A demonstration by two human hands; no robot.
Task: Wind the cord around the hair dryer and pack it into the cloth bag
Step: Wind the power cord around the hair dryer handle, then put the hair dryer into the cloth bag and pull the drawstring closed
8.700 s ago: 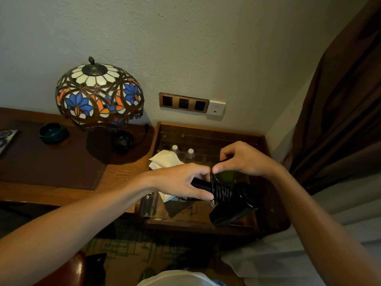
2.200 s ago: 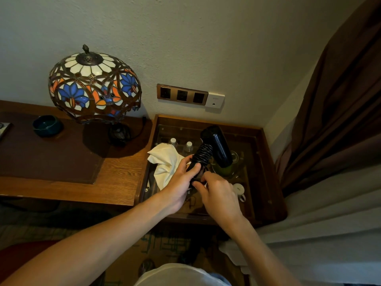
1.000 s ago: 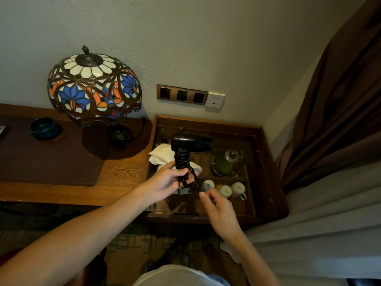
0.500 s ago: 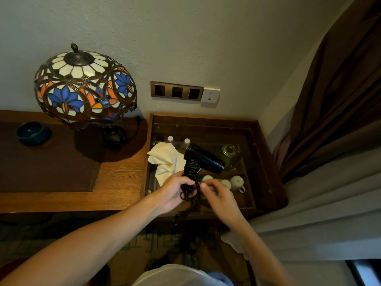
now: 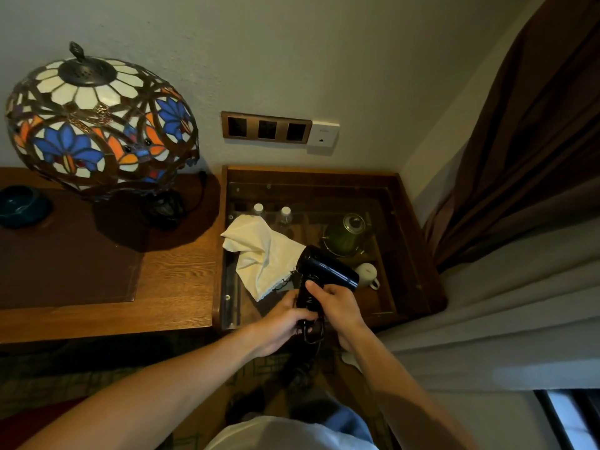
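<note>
A black hair dryer (image 5: 328, 270) is held over the glass-topped side table (image 5: 418, 254), barrel pointing right, handle down. Black cord (image 5: 313, 334) is wound around the handle, and a loop hangs out below my hands. My left hand (image 5: 285, 319) grips the lower handle from the left. My right hand (image 5: 337, 303) closes on the handle from the right, thumb on the wound cord. The cream cloth bag (image 5: 263, 258) lies crumpled on the glass just left of the dryer.
A stained-glass lamp (image 5: 97, 125) and a dark bowl (image 5: 22, 206) stand on the wooden desk (image 5: 175, 287) to the left. Under the glass are a green teapot (image 5: 347, 235), a white cup (image 5: 368, 274) and two bottles. Wall sockets behind; brown curtain on the right.
My right hand has closed onto the dryer handle over the wound cord. The dryer has shifted slightly toward me with both hands on it.
</note>
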